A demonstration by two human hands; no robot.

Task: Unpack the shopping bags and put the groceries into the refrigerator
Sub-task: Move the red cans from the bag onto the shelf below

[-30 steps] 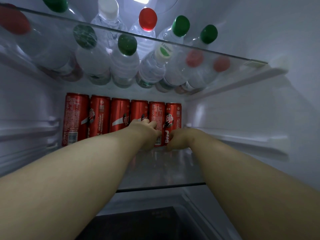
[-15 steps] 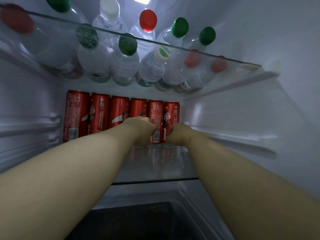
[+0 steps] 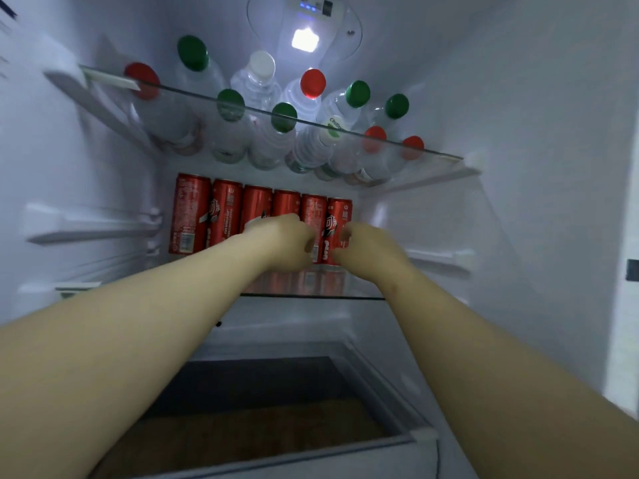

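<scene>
Head view: both hands reach deep into the refrigerator (image 3: pixel 518 133), to the row of red cans (image 3: pixel 224 216) lined along the back of the lower glass shelf (image 3: pixel 311 296). The right hand (image 3: pixel 359 247) curls its fingers round the last can (image 3: pixel 340 216) at the row's 3 o'clock end. The left hand (image 3: pixel 287 243), at 9 o'clock of that can, has curled fingers against the fifth can (image 3: pixel 314 216), though I cannot tell whether it grips (blur hides the fingertips). To do this well, I'd nudge the last can upright and flush with its neighbour, then let go gently so none topples. The cans are slim, tall and glossy, six standing shoulder to shoulder. Water bottles (image 3: pixel 262 81) crowd the upper shelf (image 3: pixel 439 153) at 12 o'clock.
</scene>
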